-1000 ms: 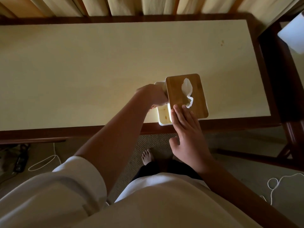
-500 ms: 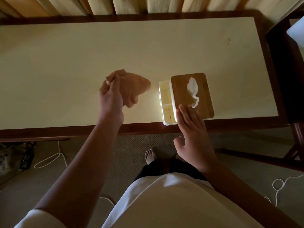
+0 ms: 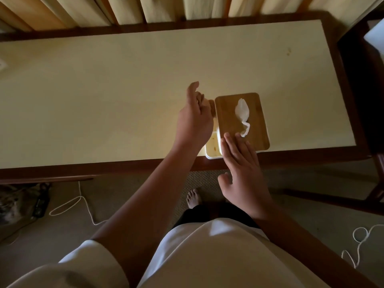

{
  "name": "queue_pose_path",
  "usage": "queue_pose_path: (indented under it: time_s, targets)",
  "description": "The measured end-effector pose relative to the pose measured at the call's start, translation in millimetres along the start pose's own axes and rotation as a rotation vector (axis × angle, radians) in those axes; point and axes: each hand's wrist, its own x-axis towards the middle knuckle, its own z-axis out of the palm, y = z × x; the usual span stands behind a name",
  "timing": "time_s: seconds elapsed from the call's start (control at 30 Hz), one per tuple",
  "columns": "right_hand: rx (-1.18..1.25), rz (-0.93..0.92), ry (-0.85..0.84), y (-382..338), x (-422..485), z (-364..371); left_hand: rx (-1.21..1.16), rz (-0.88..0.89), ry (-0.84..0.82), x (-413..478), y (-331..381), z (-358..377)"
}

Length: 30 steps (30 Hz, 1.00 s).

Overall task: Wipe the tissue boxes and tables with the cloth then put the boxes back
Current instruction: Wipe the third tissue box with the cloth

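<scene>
A white tissue box with a bamboo lid stands near the front edge of the cream table. A white tissue sticks out of the lid. My right hand lies flat with straight fingers on the lid's near left corner. My left hand is at the box's left side, over its open side compartment. It grips a brownish cloth, most of which is hidden behind the hand.
The table has a dark wooden rim and stands against curtains. Another dark wooden piece is at the right. On the carpet lie white cords, a power strip and my bare foot.
My left hand swung out to the left with the cloth, then came back to the box's left side. My right hand stayed flat on the lid.
</scene>
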Motion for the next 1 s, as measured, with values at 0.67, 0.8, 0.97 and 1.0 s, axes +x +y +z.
queue_pose_path:
  time_s: [0.67,0.8,0.97,1.0]
  targets:
    - [0.011,-0.026,-0.024,4.8,-1.6,0.9,-0.11,-0.107,-0.055,4.7,15.9,-31.9]
    - [0.016,-0.03,-0.002,4.3,-1.3,2.0,-0.329,-0.084,-0.007,-26.1,22.2,-46.8]
    - [0.062,-0.048,0.053,5.5,-1.0,3.4,-0.02,-0.081,-0.133,-54.5,21.4,-42.5]
    - [0.07,-0.049,0.06,5.6,-1.0,3.6,0.038,-0.106,-0.197,-57.9,20.5,-39.5]
